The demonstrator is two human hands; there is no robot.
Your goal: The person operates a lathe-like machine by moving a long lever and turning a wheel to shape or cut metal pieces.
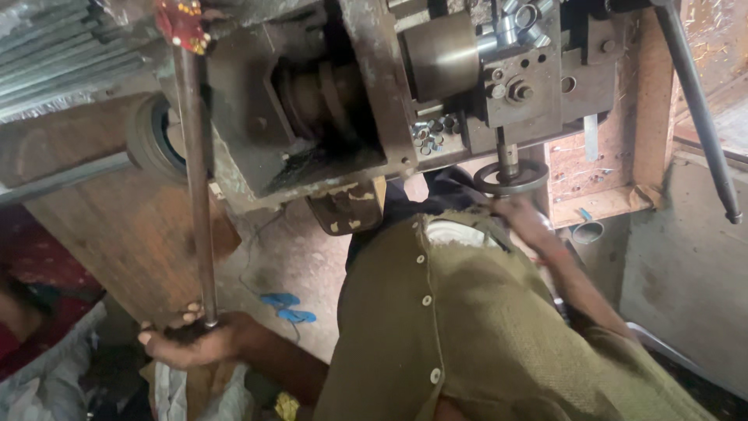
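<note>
Left hand (191,343) clamped round the lower end of the long steel lever rod (196,179); right hand (523,220), blurred, sits on the small handwheel (510,178) under the lathe carriage (538,86), finger grip unclear. A greasy palm could slip off that rod

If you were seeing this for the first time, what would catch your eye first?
Probably the long metal rod, held at its lower end by the left hand on the left side. Next, the heavy grey machine across the top, with the right hand at the small round handwheel beneath it.
</note>
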